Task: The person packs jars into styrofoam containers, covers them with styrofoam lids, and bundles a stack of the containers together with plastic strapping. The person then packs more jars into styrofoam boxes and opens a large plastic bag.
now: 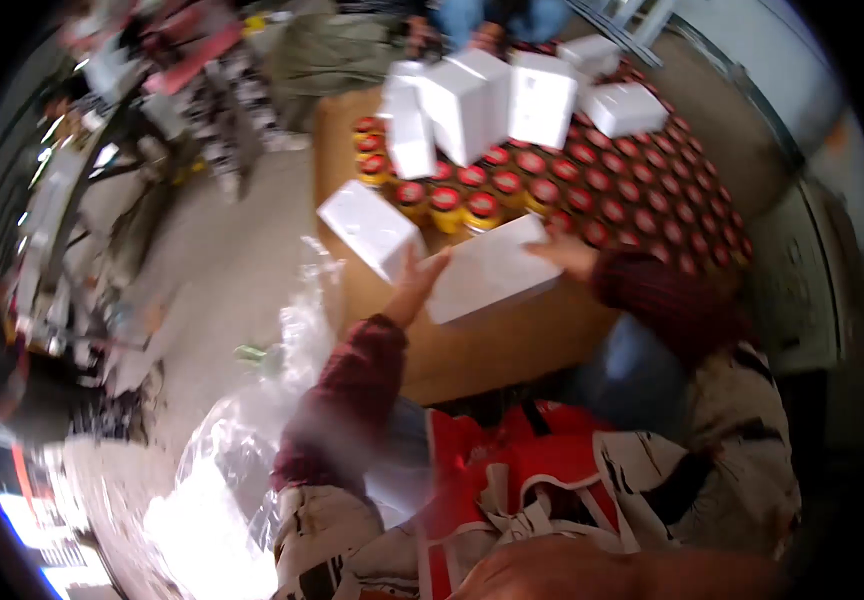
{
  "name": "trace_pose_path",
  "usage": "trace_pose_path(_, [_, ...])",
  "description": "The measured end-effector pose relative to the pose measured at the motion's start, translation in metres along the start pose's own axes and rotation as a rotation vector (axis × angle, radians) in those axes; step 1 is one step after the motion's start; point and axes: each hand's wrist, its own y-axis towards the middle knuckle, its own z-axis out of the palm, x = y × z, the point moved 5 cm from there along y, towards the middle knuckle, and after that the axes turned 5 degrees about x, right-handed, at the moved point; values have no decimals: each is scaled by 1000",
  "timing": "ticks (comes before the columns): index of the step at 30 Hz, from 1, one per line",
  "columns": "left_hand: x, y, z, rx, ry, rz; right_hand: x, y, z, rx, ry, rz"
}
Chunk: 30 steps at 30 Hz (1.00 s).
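Observation:
A plain white box (492, 268) lies tilted near the front of the brown table, between my two hands. My left hand (416, 286) presses at its left end, thumb and fingers partly spread. My right hand (566, 254) grips the right end, fingers over the top edge. Just beyond my left hand lies another white box (370, 228), almost touching my fingers. Behind the held box stand jars with red lids and yellow sides, such as one jar (482, 210) close to its far edge. Motion blur softens the fingertips.
Many more red-lidded jars (642, 190) cover the table's right side. Several white boxes (467, 105) stand or lie on jars at the back. Clear plastic (237, 455) hangs at the table's left. Another person's hand (487, 38) shows at the far edge. Brown tabletop (462, 360) lies before me.

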Motion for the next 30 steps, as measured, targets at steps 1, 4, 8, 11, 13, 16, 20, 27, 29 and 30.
trace_pose_path(1, [2, -5, 6, 143, 117, -21, -32, -22, 20, -53, 63, 455])
trace_pose_path(4, [76, 11, 19, 260, 424, 70, -97, -34, 61, 327, 104, 586])
trace_pose_path(8, [97, 5, 18, 232, 623, 155, -15, -19, 18, 204, -710, 362])
trace_pose_path(11, [97, -9, 27, 342, 940, -3, 15, -1, -23, -320, -1117, -397])
trace_pose_path(13, [106, -15, 30, 458, 952, -50, 7, 11, -40, -331, -1167, -379])
trace_pose_path(16, [106, -24, 31, 476, 1102, -47, -11, 13, -42, -301, -1320, -163])
trace_pose_path(20, [128, -15, 31, 492, 915, -59, -4, 20, -38, -108, -1301, 97])
trace_pose_path(27, [156, 12, 16, 250, 804, -70, -2, 24, -28, -181, -1073, -252])
trace_pose_path(29, [164, 18, 12, 293, 682, -156, 28, 13, -21, -205, -881, -328])
trace_pose_path(30, [151, 9, 14, 276, 873, 55, 34, 10, -18, -280, -916, -394])
